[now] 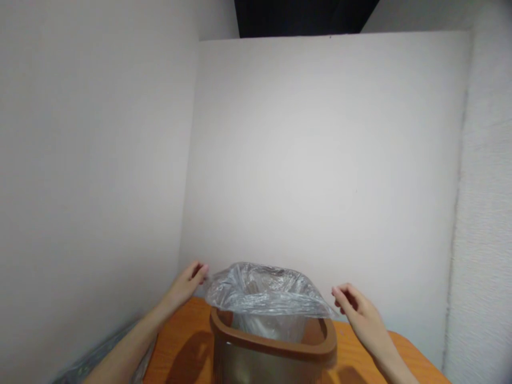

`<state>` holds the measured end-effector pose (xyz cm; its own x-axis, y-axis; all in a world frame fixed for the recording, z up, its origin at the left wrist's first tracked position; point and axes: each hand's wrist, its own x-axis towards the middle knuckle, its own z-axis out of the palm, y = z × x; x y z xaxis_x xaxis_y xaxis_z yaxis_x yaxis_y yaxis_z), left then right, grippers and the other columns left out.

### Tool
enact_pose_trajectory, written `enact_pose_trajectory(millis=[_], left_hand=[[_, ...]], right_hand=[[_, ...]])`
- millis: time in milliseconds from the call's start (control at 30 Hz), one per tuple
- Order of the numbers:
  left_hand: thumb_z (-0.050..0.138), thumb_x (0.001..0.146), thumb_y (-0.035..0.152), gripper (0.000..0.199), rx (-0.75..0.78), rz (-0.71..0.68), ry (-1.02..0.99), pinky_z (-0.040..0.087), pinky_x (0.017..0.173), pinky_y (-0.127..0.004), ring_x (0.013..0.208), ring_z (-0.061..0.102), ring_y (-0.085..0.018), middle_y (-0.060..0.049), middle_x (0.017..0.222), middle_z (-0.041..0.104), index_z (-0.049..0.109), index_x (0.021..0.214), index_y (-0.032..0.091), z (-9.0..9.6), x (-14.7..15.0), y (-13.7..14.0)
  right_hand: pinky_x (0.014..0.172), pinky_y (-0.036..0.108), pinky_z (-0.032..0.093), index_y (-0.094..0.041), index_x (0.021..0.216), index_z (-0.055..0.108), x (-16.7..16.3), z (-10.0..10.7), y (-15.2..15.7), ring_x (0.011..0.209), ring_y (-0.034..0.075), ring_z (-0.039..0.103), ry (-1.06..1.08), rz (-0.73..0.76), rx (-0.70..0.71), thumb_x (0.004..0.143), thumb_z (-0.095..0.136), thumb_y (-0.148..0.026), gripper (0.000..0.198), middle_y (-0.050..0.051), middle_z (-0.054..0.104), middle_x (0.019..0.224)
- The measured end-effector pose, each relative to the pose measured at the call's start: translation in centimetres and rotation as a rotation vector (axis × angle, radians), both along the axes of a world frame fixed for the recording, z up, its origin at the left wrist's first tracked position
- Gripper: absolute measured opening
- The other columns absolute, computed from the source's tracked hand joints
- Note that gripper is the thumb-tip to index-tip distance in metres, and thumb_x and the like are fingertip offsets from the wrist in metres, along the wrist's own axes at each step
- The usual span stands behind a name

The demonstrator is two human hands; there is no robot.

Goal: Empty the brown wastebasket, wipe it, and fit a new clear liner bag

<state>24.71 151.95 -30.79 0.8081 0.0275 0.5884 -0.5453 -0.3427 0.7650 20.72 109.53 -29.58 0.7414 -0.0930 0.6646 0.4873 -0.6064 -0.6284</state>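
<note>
A clear plastic bin liner [268,303] is stretched wide between my two hands, its mouth open above a trash bin. My left hand [194,277] pinches the liner's left edge, and my right hand [354,305] pinches its right edge. Below them stands the trash bin [272,344], with a brown rim and a greyish-brown body. The lower part of the liner hangs down inside the rim, while its upper edge stays above it. How far down the liner reaches is hidden by the bin's front wall.
The bin stands on an orange-brown wooden table [186,341]. White walls [320,160] rise behind and at both sides. Some crumpled, see-through plastic [100,354] lies at the lower left, partly behind my left forearm. A black panel [300,18] is overhead.
</note>
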Motion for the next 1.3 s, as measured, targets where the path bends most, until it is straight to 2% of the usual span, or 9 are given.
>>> enact_pose_trajectory(millis=[67,133,233,400,567,767,967,1167,1300], left_hand=[[0.05,0.085,0.065,0.046,0.035,0.012,-0.108,0.046,0.087,-0.035,0.097,0.058,-0.023,-0.004,0.098,0.064,0.06,0.097,0.022,1.8,-2.5,0.5],[0.058,0.087,0.056,0.039,0.249,0.003,-0.29,0.038,0.104,-0.04,0.116,0.051,-0.025,-0.006,0.118,0.06,0.062,0.11,0.024,3.3,-5.2,0.4],[0.071,0.081,0.047,0.036,0.523,-0.083,-0.388,0.032,0.112,-0.041,0.127,0.045,-0.025,-0.005,0.131,0.054,0.066,0.111,0.029,4.1,-8.5,-0.3],[0.067,0.087,0.034,0.012,0.551,-0.181,-0.339,0.045,0.093,-0.029,0.103,0.058,-0.019,-0.002,0.106,0.062,0.068,0.093,0.023,2.9,-9.5,-1.1],[0.062,0.089,0.029,0.017,0.489,-0.119,-0.352,0.043,0.068,-0.026,0.074,0.055,-0.016,-0.001,0.079,0.061,0.063,0.076,0.018,1.9,-7.8,-1.9],[0.045,0.099,0.033,0.023,0.402,-0.123,-0.454,0.041,0.073,-0.029,0.079,0.052,-0.017,-0.002,0.083,0.055,0.052,0.082,0.019,1.0,-10.2,-2.4],[0.041,0.101,0.029,0.02,0.369,-0.156,-0.569,0.042,0.08,-0.03,0.087,0.051,-0.017,-0.003,0.09,0.051,0.049,0.085,0.02,-2.4,-13.5,-2.5],[0.043,0.099,0.026,0.017,0.354,-0.072,-0.584,0.046,0.084,-0.032,0.096,0.052,-0.02,-0.006,0.096,0.053,0.053,0.087,0.021,-7.7,-13.2,-3.9],[0.051,0.094,0.03,0.013,0.303,0.018,-0.611,0.044,0.097,-0.043,0.109,0.05,-0.026,-0.008,0.103,0.054,0.057,0.087,0.022,-10.2,-12.6,-4.9]], right_hand=[[0.076,0.035,0.045,-0.025,0.085,0.06,-2.5,1.1,0.2,0.079,0.021,0.056,-0.089,0.008,-0.091,0.088,0.053,-0.058,0.033,0.003,0.063,0.082],[0.08,0.035,0.045,-0.026,0.094,0.062,-4.8,2.1,1.1,0.087,0.022,0.057,-0.151,0.066,-0.249,0.089,0.057,-0.053,0.028,0.004,0.065,0.093],[0.087,0.036,0.043,-0.028,0.104,0.065,-7.0,3.0,2.7,0.1,0.023,0.057,-0.182,0.139,-0.449,0.088,0.063,-0.046,0.024,0.005,0.065,0.105],[0.077,0.036,0.045,-0.024,0.094,0.07,-7.0,2.9,3.5,0.086,0.022,0.06,-0.067,0.136,-0.449,0.09,0.058,-0.043,0.022,0.005,0.067,0.092],[0.069,0.035,0.045,-0.021,0.079,0.065,-6.4,2.4,3.4,0.073,0.021,0.059,0.03,0.151,-0.329,0.085,0.059,-0.045,0.026,0.004,0.066,0.077],[0.074,0.034,0.043,-0.022,0.083,0.061,-8.6,1.6,3.9,0.079,0.02,0.058,-0.051,0.138,-0.299,0.093,0.051,-0.046,0.028,0.003,0.063,0.082],[0.08,0.035,0.041,-0.023,0.088,0.057,-10.6,-1.0,4.2,0.086,0.02,0.055,-0.235,0.146,-0.305,0.098,0.046,-0.042,0.024,0.003,0.059,0.089],[0.079,0.036,0.043,-0.023,0.088,0.053,-10.1,-4.3,4.2,0.085,0.021,0.054,-0.349,0.132,-0.285,0.099,0.043,-0.04,0.023,0.004,0.057,0.089],[0.08,0.036,0.045,-0.022,0.092,0.055,-10.4,-6.4,3.9,0.087,0.021,0.057,-0.333,0.088,-0.284,0.099,0.044,-0.04,0.021,0.004,0.06,0.09]])
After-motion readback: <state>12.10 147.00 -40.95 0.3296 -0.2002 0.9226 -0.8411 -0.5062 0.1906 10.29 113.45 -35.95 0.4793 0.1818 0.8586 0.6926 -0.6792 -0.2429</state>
